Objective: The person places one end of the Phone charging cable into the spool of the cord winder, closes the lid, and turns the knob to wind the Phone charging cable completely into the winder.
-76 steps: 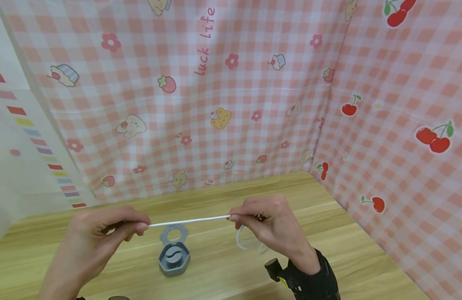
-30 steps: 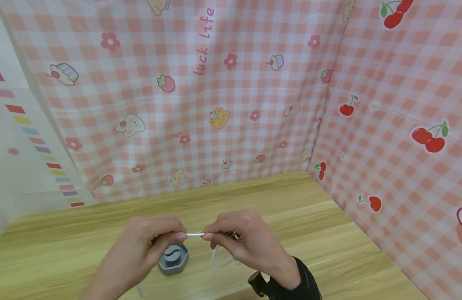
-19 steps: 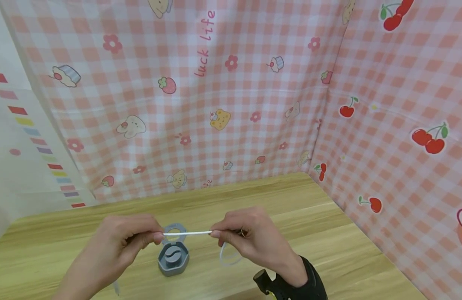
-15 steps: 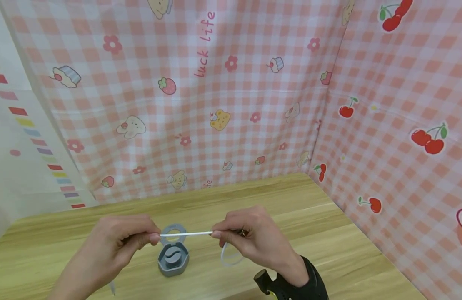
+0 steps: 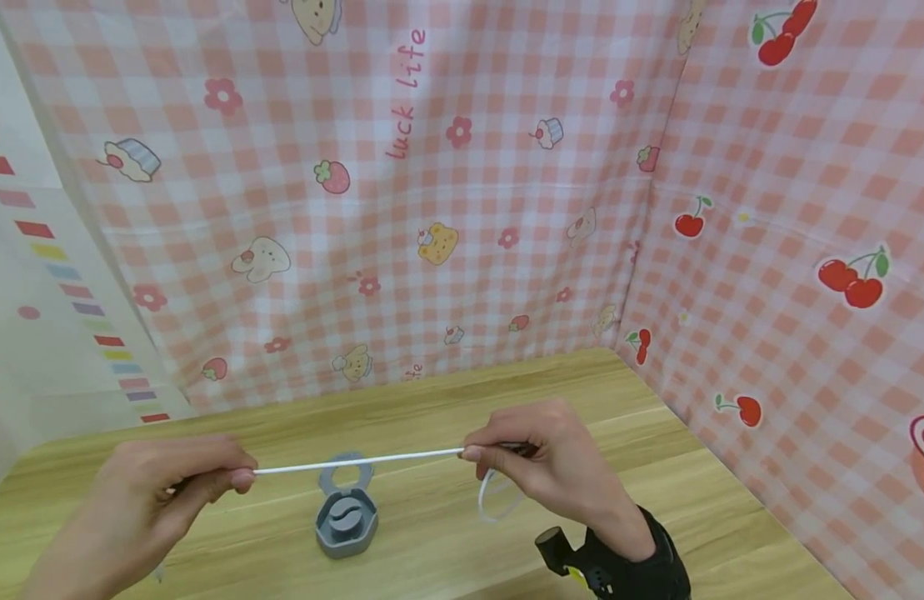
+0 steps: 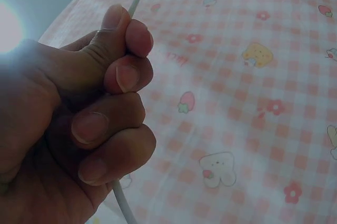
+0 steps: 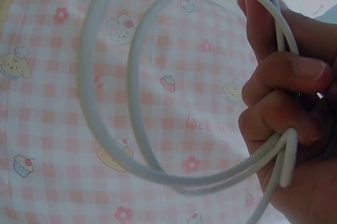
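Two hands hold one white cable (image 5: 357,461) taut above the wooden table (image 5: 656,467); left hand (image 5: 142,500) at near left, thumb and forefinger pinching the cable, other fingers (image 6: 113,121) curled into a fist round it, cable running out top and bottom of the fist in the left wrist view; right hand (image 5: 551,467) at near right, thumb and forefinger pinching the other end of the straight stretch, remaining fingers (image 7: 284,108) curled round a bundle of loops; two or so coils (image 7: 137,103) hang from that hand, one loose end sticking out by the palm; black wrist strap (image 5: 626,567) on the right wrist; grey hexagonal winder case (image 5: 347,521) with its ring lid (image 5: 345,473) flipped open sits on the table just below the stretched span, not touching the cable; pink checked cloth (image 5: 432,208) behind and to the right; cable looks light, thin, smooth and springy, likely to slip through a loose pinch and to uncoil if the loops are let go; best held as now, firm pinch near each end of the span, coils trapped under curled fingers; avoid sharp kinks.
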`<action>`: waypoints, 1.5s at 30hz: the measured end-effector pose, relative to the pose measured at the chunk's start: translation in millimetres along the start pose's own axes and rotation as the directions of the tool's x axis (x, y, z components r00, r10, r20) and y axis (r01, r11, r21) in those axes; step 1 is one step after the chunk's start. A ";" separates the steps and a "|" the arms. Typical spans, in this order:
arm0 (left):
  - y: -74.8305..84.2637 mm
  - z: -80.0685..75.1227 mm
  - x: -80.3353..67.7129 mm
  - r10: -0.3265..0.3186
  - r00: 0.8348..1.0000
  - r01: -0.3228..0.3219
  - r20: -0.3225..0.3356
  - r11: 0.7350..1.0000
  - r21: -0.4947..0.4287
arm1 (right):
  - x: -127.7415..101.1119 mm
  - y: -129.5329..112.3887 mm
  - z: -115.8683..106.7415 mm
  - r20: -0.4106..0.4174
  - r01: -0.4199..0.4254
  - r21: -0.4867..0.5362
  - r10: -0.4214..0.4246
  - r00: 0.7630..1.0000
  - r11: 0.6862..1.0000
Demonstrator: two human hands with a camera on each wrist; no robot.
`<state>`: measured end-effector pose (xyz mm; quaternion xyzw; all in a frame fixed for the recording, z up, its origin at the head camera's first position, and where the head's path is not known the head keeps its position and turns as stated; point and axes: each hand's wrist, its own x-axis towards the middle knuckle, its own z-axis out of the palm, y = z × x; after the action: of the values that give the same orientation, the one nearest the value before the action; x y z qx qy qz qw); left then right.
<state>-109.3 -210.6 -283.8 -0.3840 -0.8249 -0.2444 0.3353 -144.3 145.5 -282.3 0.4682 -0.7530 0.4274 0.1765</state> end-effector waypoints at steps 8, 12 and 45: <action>-8.1 -20.2 -15.0 -0.045 0.997 0.046 -0.060 0.999 0.011 | -4.5 2.0 -14.3 -0.032 0.025 0.022 -0.025 0.999 0.999; -6.9 -23.3 -18.0 -0.102 0.995 0.101 0.013 0.994 0.038 | -5.4 2.8 -16.2 -0.023 0.021 0.010 -0.021 1.000 1.000; 51.8 65.2 33.0 0.100 0.988 -0.052 0.119 0.935 -0.351 | 3.7 -11.1 44.5 0.078 0.114 0.109 -0.123 0.989 0.987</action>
<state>-107.6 -121.7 -294.5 -0.4844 -0.7743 -0.3459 0.2150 -130.6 105.2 -300.0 0.5383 -0.7072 0.4350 0.1449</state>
